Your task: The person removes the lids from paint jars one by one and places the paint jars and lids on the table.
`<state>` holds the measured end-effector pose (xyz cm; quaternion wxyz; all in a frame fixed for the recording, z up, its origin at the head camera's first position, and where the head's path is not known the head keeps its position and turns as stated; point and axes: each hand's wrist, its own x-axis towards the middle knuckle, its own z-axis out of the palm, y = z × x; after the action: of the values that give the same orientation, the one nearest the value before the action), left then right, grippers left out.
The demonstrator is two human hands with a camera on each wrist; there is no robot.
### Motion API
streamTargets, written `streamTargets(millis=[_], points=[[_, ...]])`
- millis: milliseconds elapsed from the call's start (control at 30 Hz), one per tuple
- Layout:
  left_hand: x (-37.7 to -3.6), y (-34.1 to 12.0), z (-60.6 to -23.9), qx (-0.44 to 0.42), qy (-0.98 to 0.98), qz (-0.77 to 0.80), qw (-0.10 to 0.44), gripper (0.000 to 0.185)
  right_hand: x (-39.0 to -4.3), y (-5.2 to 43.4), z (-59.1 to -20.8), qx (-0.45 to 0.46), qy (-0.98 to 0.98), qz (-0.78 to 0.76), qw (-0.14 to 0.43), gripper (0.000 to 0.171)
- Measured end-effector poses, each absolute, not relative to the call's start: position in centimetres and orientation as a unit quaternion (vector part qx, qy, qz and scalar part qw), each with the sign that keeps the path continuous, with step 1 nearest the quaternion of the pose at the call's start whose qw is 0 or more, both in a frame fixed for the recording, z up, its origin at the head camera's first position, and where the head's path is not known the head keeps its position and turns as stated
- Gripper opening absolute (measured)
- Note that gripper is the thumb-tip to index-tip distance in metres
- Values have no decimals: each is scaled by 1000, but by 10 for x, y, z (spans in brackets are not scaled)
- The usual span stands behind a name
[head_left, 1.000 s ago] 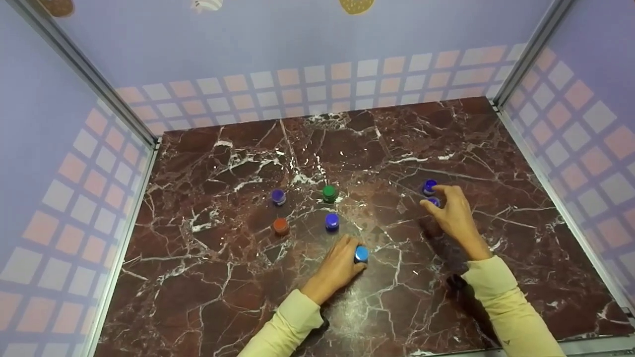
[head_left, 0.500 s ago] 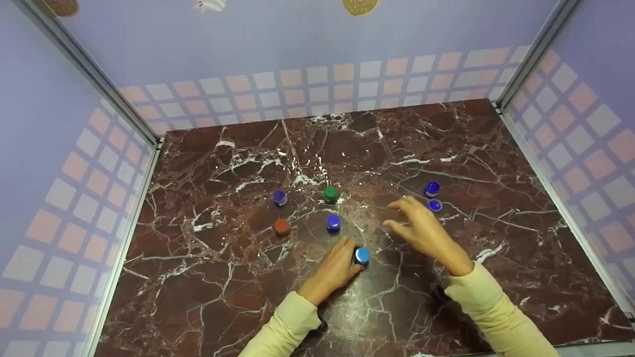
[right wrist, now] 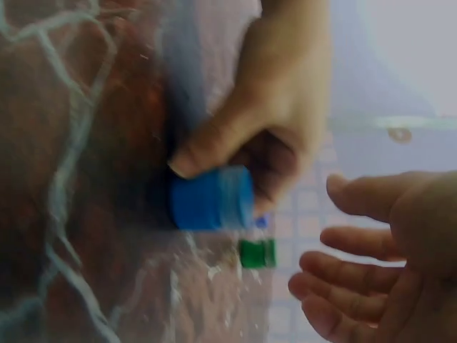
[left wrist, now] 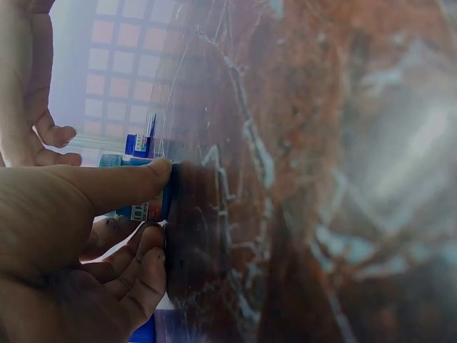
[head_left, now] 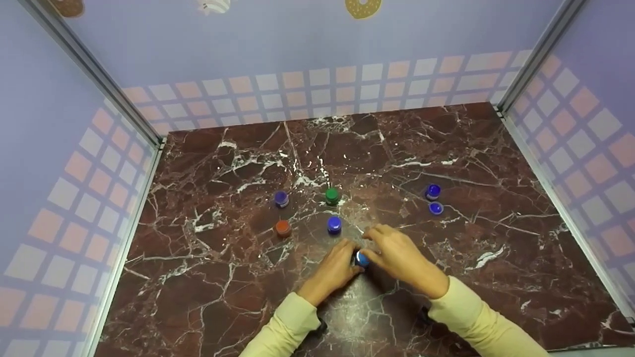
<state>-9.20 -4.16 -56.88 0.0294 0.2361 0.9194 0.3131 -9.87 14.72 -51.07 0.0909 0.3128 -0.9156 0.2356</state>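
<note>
The right hand (head_left: 397,255) is coming in from the two loose blue caps (head_left: 435,199) at the far right and is now arriving at the light-blue jar (head_left: 361,258), so both hands are converging on that one jar, which is sitting on the marble table (head_left: 446,148) near the front centre. The right arm is reaching leftward across the body, fingers (right wrist: 343,268) spread and loosely curved, gripping nothing as yet, just beside the jar's cap. The left hand (head_left: 337,267) is staying put, its thumb and curled fingers (left wrist: 143,257) wrapping the jar's body and pinning it to the table. Behind it are standing the blue (head_left: 334,224), green (head_left: 332,196), purple (head_left: 281,199) and orange (head_left: 282,228) jars.
</note>
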Motion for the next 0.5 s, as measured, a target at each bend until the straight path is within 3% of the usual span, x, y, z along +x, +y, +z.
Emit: streamTargets(millis=[233, 500], points=[[-95, -44, -573, 249, 914, 321, 18, 39, -89, 132, -528, 315, -919, 192, 141, 32], [-96, -45, -576, 254, 910, 327, -4, 32, -82, 124, -538, 297, -930, 166, 141, 36]])
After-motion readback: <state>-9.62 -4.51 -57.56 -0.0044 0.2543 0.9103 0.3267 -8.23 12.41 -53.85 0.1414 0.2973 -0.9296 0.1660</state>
